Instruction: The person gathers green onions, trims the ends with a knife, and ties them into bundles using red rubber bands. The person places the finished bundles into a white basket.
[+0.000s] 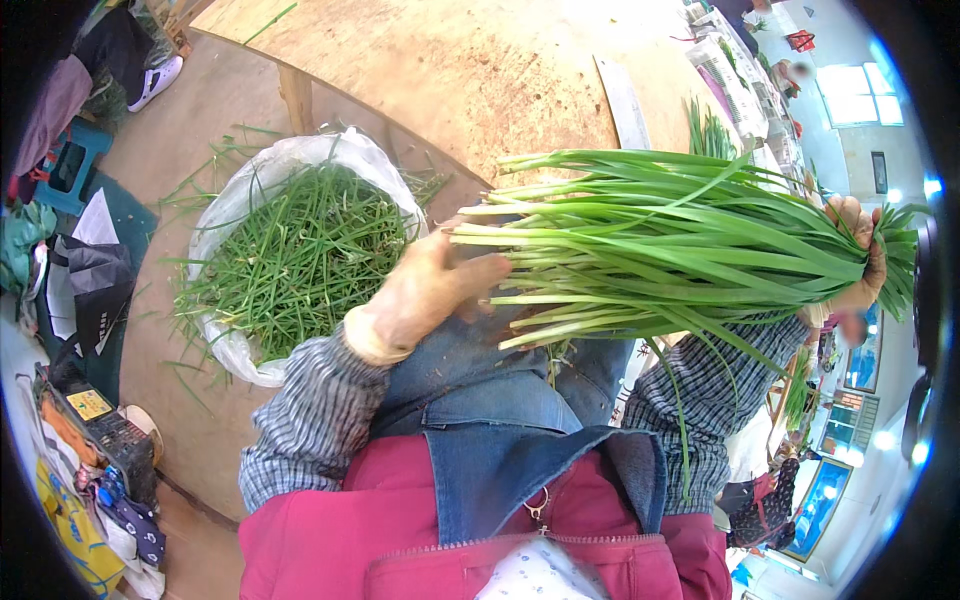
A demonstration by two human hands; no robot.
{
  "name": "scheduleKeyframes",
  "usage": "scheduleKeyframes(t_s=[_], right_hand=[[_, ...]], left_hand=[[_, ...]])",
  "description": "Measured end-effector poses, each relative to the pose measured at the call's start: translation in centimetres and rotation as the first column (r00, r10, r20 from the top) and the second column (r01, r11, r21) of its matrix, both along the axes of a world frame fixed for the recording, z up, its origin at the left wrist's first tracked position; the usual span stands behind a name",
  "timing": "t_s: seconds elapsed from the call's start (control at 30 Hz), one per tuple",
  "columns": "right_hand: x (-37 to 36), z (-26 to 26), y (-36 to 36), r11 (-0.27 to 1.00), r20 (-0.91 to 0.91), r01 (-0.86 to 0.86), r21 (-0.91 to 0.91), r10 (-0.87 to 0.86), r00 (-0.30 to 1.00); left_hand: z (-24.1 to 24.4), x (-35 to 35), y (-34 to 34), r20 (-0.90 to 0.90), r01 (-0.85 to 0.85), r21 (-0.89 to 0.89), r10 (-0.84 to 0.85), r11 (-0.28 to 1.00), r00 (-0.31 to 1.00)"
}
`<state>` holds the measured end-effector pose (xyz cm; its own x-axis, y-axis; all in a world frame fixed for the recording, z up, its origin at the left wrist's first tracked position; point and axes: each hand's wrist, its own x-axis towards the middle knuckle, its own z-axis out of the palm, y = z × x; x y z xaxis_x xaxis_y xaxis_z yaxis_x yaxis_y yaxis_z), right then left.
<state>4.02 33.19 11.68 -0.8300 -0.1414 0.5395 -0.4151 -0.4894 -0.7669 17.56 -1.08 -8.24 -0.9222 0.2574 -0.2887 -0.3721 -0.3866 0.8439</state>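
Observation:
My right hand (859, 240) grips a bunch of garlic chives (660, 240) around the leafy end. The bunch lies sideways above my lap, pale cut stems to the left and a few long leaves drooping. At the stem ends is my left hand (431, 289), slightly blurred, thumb apart from the fingers and nothing seen held in it. Whether its fingertips touch the stems cannot be told. Left of that hand, a white plastic bag (225, 206) is heaped with loose chive trimmings (307, 255).
A wooden table (450, 67) stands ahead, bearing a flat metal strip (624, 105) and more chives (709, 135). Scraps litter the floor around the bag. At left are a blue stool (75, 165), a dark crate (105, 435) and a person's white shoe (157, 82).

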Motion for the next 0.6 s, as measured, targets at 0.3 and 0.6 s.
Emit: scheduleKeyframes(t_s=[0.3, 0.6], right_hand=[[0.7, -0.1, -2.6, 0.965, -0.166, 0.257, -0.061, -0.264, 0.95], [1.1, 0.0, -3.1, 0.997, -0.206, 0.065, 0.053, -0.052, 0.977]], left_hand=[[-5.9, 1.6, -2.4, -0.435, -0.498, -0.549, 0.279, 0.671, 0.856], [3.3, 0.7, -3.0, -0.696, -0.576, -0.59, 0.004, 0.566, 0.718]])
